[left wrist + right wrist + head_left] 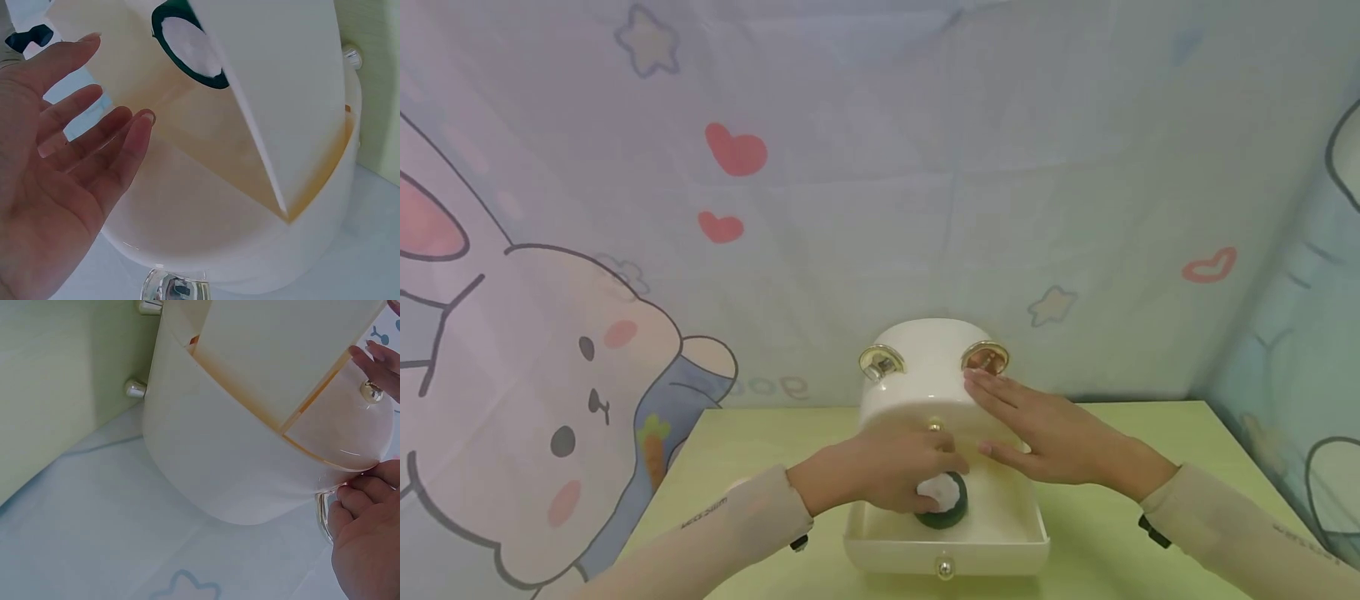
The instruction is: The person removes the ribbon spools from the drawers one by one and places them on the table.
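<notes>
A glossy cream storage box (934,354) with a rounded body stands on the table, its lower drawer (992,558) pulled out. Inside the drawer lies a round dark green thing (943,520) with a white middle. My left hand (887,467) is over the drawer, overlapping the round thing in the head view; its fingers are loosely bent with nothing between them in the left wrist view. With fingers extended, my right hand (1052,429) rests at the box's upper front edge, fingertips beside the right gold handle (985,358).
Another gold-rimmed handle (882,362) is on the box's left side, and small gold knobs mark the drawer fronts. Under the box is a pale green table (775,442). A cloth backdrop (880,208) with a rabbit, hearts and stars hangs close behind.
</notes>
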Demonstrator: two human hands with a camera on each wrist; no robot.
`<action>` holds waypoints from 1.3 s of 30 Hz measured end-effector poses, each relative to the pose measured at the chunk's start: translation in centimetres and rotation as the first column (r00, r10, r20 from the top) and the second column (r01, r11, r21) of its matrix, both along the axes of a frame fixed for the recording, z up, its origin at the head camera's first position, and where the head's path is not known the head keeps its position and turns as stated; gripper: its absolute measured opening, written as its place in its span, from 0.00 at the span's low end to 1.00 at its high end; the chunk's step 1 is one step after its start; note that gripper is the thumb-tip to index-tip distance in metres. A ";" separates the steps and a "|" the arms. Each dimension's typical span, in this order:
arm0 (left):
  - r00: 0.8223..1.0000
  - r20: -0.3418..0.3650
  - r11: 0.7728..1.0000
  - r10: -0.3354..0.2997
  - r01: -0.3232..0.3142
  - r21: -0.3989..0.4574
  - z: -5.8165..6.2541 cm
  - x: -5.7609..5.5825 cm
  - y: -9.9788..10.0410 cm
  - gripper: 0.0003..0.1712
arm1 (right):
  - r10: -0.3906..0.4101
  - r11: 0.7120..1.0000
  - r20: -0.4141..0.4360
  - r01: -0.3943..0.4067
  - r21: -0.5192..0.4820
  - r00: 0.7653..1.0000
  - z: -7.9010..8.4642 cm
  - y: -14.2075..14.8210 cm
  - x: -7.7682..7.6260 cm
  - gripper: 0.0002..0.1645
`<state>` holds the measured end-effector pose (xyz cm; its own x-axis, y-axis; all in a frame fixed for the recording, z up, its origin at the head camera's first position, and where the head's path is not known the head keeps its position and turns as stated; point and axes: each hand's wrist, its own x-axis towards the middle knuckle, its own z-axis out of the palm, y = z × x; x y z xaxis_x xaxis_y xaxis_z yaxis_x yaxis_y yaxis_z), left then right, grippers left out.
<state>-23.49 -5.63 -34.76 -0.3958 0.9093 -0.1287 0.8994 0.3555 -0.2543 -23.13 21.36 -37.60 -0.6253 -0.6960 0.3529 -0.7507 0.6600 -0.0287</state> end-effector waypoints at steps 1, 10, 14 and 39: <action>1.000 -0.002 1.000 0.006 -0.007 -0.012 0.0 0.0 0.1 0.29 | 0.000 1.000 0.001 0.000 0.000 1.000 0.0 0.0 0.0 0.47; 1.000 0.003 0.995 0.005 -0.004 -0.099 -0.3 0.1 1.0 0.31 | 0.006 1.000 -0.033 -0.005 0.009 0.999 -0.3 0.1 -0.1 0.46; 0.999 0.037 0.995 -0.007 0.011 -0.103 -0.9 -0.1 1.1 0.32 | 0.021 1.000 -0.057 -0.021 0.005 0.998 -0.2 0.1 -0.1 0.45; 0.995 0.074 0.979 -0.061 0.074 -0.187 -4.2 -1.7 1.6 0.43 | 0.029 1.000 -0.058 -0.029 0.003 0.998 -0.4 0.3 -0.2 0.45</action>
